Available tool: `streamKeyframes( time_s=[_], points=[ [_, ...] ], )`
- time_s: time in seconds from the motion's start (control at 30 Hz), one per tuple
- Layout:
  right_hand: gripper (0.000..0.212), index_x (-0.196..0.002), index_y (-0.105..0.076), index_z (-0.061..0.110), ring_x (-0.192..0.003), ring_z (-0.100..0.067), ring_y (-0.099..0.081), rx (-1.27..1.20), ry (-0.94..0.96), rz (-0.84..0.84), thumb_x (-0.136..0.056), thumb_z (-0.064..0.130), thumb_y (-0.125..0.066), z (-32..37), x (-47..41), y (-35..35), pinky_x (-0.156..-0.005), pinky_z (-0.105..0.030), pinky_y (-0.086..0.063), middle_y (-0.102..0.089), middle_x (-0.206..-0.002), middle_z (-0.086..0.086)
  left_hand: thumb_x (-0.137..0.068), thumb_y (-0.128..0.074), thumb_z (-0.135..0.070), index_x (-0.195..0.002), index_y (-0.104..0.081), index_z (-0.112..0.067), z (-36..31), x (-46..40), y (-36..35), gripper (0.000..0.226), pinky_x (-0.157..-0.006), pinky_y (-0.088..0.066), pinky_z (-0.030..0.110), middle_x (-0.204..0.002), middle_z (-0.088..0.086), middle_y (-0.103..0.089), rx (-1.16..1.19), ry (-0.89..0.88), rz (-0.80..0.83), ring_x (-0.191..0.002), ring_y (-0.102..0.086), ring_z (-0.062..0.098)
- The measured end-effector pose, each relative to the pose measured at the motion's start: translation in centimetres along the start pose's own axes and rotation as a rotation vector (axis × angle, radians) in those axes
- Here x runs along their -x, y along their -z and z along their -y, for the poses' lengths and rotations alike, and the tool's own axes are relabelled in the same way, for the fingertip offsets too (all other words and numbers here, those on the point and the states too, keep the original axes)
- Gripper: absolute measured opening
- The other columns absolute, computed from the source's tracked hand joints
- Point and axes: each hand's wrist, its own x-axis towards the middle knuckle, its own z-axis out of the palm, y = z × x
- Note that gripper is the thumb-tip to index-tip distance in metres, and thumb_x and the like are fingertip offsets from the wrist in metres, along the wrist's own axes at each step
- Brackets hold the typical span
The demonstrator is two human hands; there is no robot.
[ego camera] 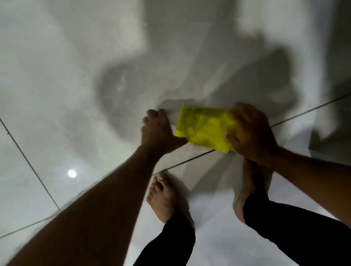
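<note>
A folded yellow cloth [205, 128] lies flat on the glossy white tiled floor [66, 87]. My right hand [252, 133] lies on top of the cloth's right end, fingers spread over it and the thumb on its near edge. My left hand [158, 131] is at the cloth's left edge, its thumb touching the near left corner and its fingers bent down on the floor. The view is motion-blurred, so the left hand's exact hold is unclear.
My two bare feet [163, 198] stand just behind the cloth, legs in black trousers. Dark grout lines [21, 153] cross the tiles. A ceiling light reflects on the floor [72, 173] at the left. Shadows of my arms fall ahead.
</note>
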Motion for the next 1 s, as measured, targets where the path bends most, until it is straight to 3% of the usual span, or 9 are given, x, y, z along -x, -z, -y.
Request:
streamKeyframes(
  time_s=[0.1,0.27,0.4,0.5,0.57,0.67,0.73,0.87,1.0],
  points=[
    [0.071,-0.118,-0.048,0.002,-0.107,-0.044,-0.057,-0.371,-0.724,0.04,-0.073,0.05,-0.075,2.3,1.2,0.2,-0.086,-0.045,-0.048,-0.058,-0.117,-0.026,-0.075,-0.072,-0.043,-0.112,-0.057,-0.005,-3.2,0.0,-1.6,0.055,-0.077,-0.047,0.035,-0.107,0.014,-0.062,0.394,0.143,0.063,-0.102,-0.059,0.032],
    [0.022,-0.089,-0.065,-0.003,-0.078,-0.027,-0.061,-1.011,-1.014,0.091,-0.075,0.013,-0.071,5.9,-1.1,3.9,-0.071,-0.037,-0.05,-0.061,-0.08,-0.012,-0.072,-0.066,-0.017,-0.072,-0.064,-0.016,-5.5,2.5,2.0,0.002,-0.052,-0.042,0.024,-0.065,-0.002,-0.057,0.673,0.26,0.062,-0.066,-0.059,0.021],
    [0.027,-0.079,-0.06,-0.004,-0.067,-0.021,-0.047,-1.238,-0.982,-0.077,-0.064,0.019,-0.066,10.0,-1.4,16.0,-0.059,-0.033,-0.041,-0.051,-0.07,-0.009,-0.063,-0.064,-0.022,-0.067,-0.057,-0.018,-6.2,10.2,12.5,0.009,-0.056,-0.045,0.037,-0.064,0.002,-0.055,0.913,0.256,-0.045,-0.061,-0.053,0.022],
    [0.034,-0.087,-0.065,0.004,-0.071,-0.021,-0.055,-1.238,-0.887,-0.152,-0.058,0.02,-0.057,13.2,1.4,30.0,-0.063,-0.033,-0.048,-0.06,-0.077,-0.006,-0.064,-0.065,-0.019,-0.084,-0.065,-0.008,-7.3,19.0,23.5,0.022,-0.076,-0.057,0.055,-0.085,0.021,-0.066,1.022,0.234,-0.038,-0.083,-0.067,0.041],
    [0.042,-0.098,-0.067,0.009,-0.078,-0.022,-0.061,-1.215,-0.81,-0.148,-0.059,0.019,-0.057,15.5,4.0,39.6,-0.069,-0.035,-0.053,-0.066,-0.086,-0.005,-0.066,-0.067,-0.018,-0.093,-0.064,-0.001,-8.5,25.1,31.2,0.032,-0.081,-0.054,0.064,-0.097,0.033,-0.064,1.021,0.162,-0.012,-0.088,-0.065,0.045],
    [0.038,-0.105,-0.065,0.013,-0.089,-0.028,-0.065,-1.186,-0.712,-0.146,-0.068,0.009,-0.063,18.4,9.1,54.2,-0.078,-0.042,-0.058,-0.069,-0.096,-0.008,-0.069,-0.072,-0.007,-0.076,-0.056,-0.008,-11.9,34.8,42.8,0.018,-0.067,-0.047,0.051,-0.076,0.022,-0.054,1.015,0.03,-0.038,-0.074,-0.051,0.031],
    [0.036,-0.106,-0.063,0.017,-0.091,-0.027,-0.065,-1.213,-0.656,-0.167,-0.073,0.004,-0.064,19.5,12.1,62.4,-0.078,-0.041,-0.058,-0.067,-0.095,-0.005,-0.072,-0.075,0.003,-0.071,-0.051,-0.018,-14.3,39.7,48.8,0.032,-0.06,-0.046,0.035,-0.07,0.01,-0.051,1.002,-0.065,-0.094,-0.067,-0.051,0.024],
    [0.046,-0.117,-0.059,0.017,-0.097,-0.025,-0.066,-1.277,-0.544,-0.258,-0.074,0.005,-0.07,20.3,19.0,75.7,-0.081,-0.038,-0.057,-0.068,-0.108,-0.006,-0.071,-0.075,0.009,-0.101,-0.06,-0.01,-19.3,48.1,57.7,0.039,-0.059,-0.056,0.03,-0.081,0.003,-0.072,1.042,-0.204,-0.095,-0.07,-0.069,0.018],
    [0.05,-0.119,-0.056,0.016,-0.091,-0.018,-0.069,-1.335,-0.484,-0.364,-0.076,-0.004,-0.072,18.8,23.2,82.5,-0.072,-0.034,-0.059,-0.068,-0.11,-0.011,-0.073,-0.073,0.009,-0.108,-0.065,-0.008,-23.3,52.5,61.2,0.04,-0.059,-0.055,0.028,-0.089,0.01,-0.074,0.988,-0.349,-0.054,-0.074,-0.07,0.02]
  ],
)
